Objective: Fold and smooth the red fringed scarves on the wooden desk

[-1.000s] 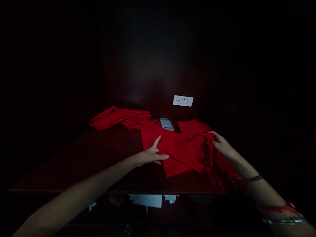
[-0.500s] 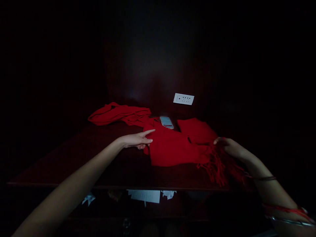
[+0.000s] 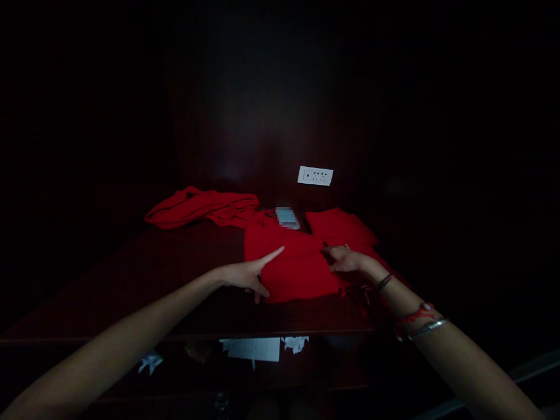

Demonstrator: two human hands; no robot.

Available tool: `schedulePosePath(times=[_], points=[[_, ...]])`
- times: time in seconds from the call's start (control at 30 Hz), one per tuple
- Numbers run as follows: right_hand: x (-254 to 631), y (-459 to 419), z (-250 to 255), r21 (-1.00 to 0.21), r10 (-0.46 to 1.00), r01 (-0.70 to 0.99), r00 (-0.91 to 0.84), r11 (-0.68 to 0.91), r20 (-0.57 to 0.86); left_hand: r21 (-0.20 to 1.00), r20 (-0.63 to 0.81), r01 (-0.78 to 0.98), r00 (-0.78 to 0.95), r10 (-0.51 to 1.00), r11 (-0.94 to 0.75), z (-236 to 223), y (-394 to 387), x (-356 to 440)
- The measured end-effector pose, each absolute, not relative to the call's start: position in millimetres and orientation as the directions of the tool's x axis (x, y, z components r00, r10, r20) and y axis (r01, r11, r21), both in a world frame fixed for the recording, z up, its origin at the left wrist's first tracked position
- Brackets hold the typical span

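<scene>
A folded red scarf (image 3: 295, 274) with a fringe lies on the dark wooden shelf (image 3: 196, 318). At its left edge is my left hand (image 3: 245, 275), fingers spread; one digit stretches over the cloth and another touches the near corner. My right hand (image 3: 345, 258) is closed on the scarf's right part, its fingertips partly lost in shadow. Some fringe (image 3: 361, 297) shows below the right wrist. Behind that hand lies another folded red cloth (image 3: 341, 226); whether it joins the scarf, I cannot tell.
A crumpled red cloth (image 3: 201, 207) lies at the back left. A pale, pixelated rectangular item (image 3: 287, 217) rests behind the scarf. The back wall carries a white socket plate (image 3: 315, 175). Below the shelf's front edge are white papers (image 3: 254, 349) and a crumpled white piece (image 3: 151, 361).
My right hand has moved left from the fringed end onto the scarf, and less fringe shows. My left hand has moved slightly down and spread wider. The view has shifted slightly.
</scene>
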State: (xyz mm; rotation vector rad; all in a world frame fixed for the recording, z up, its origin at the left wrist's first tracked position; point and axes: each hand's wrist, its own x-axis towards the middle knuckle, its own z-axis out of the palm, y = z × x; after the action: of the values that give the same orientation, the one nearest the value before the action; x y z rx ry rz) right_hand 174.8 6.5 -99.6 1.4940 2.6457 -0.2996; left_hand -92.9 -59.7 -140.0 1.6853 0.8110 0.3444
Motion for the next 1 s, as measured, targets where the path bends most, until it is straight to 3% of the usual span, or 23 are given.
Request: schedulePosePath(times=[0.1,0.2,0.27,0.33,0.47,0.57,0.67,0.73,0.83,0.93,1.0], points=[[175,16,-97,-0.137,0.816,0.821,-0.569,0.555,-0.101,0.948,-0.125,0.296,0.687,0.716,-0.118,-135,-54,-102],[186,15,-86,-0.237,0.791,0.756,-0.599,0.61,0.122,0.925,-0.061,0.342,0.568,0.821,-0.168,-118,-46,-133],[191,8,-80,-0.325,0.766,0.697,-0.616,0.639,0.184,0.89,-0.053,0.422,0.473,0.879,-0.173,-107,-42,-159],[190,0,-80,-0.418,0.732,0.639,-0.674,0.646,0.102,0.863,-0.083,0.486,0.405,0.91,-0.138,-100,-39,-181],[175,-12,-97,-0.577,0.631,0.572,-0.766,0.582,-0.123,0.848,-0.29,0.524,0.324,0.901,0.085,-101,-40,-191],[166,-11,-107,-0.621,0.692,0.583,-0.717,0.523,-0.09,0.839,-0.363,0.506,0.246,0.899,0.201,-108,-40,-186],[164,-11,-104,-0.662,0.735,0.582,-0.675,0.472,-0.069,0.845,-0.344,0.49,0.185,0.921,0.217,-117,-32,-184],[163,-15,-96,-0.724,0.758,0.532,-0.652,0.439,-0.02,0.838,-0.269,0.513,0.092,0.959,0.186,-124,-20,-182],[161,-20,-87,-0.766,0.786,0.454,-0.61,0.455,0.105,0.781,-0.03,0.625,0.011,0.999,0.017,-131,9,-168],[157,-17,-89,-0.744,0.78,0.441,-0.603,0.502,0.169,0.624,0.261,0.741,0.104,0.96,-0.25,-136,41,-145],[158,-11,-96,-0.754,0.794,0.455,-0.591,0.474,0.143,0.525,0.308,0.777,0.207,0.929,-0.347,-138,58,-134]])
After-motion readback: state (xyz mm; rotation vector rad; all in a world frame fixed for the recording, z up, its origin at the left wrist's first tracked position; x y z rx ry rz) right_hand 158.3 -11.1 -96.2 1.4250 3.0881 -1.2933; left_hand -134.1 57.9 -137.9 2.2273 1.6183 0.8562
